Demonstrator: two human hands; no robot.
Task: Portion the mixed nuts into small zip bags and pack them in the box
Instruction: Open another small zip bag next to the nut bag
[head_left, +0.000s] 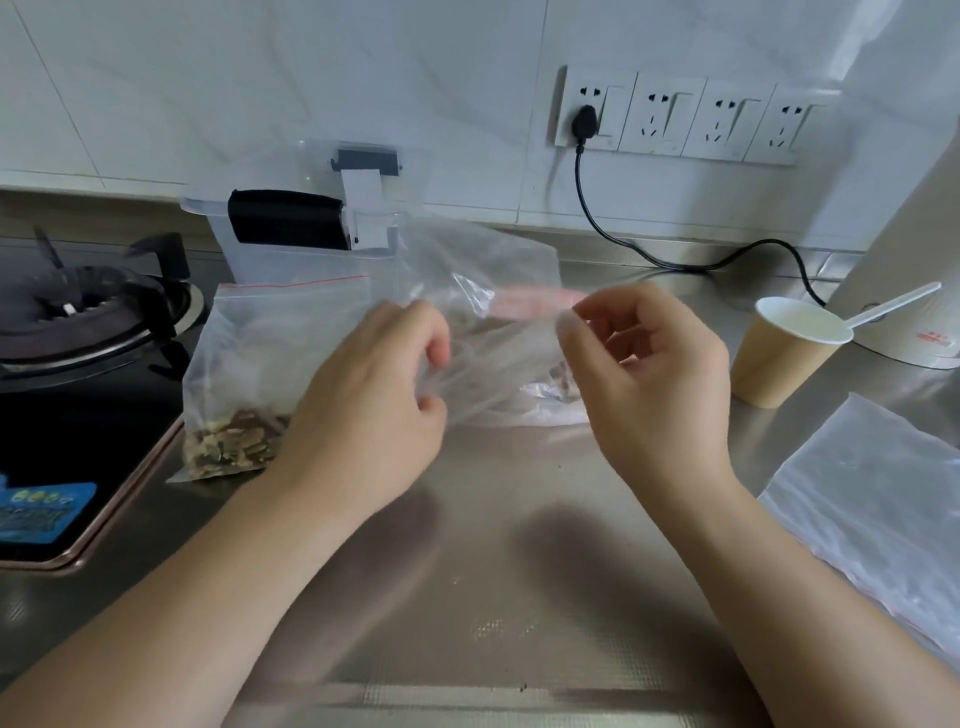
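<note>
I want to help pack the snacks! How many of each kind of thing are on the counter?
Bag with nuts, standing: 1
Bag held in both hands: 1
Stack of empty bags: 1
Paper cup: 1
White spoon: 1
Clear box: 1
Total: 6

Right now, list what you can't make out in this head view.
- Contents of the clear bag pinched by the left hand and right hand: blurred by motion and crumpled film.
- Stack of bags: cut off by the right edge.
- Inside of the box: hidden by its frosted walls.
- Paper cup: contents not visible.
</note>
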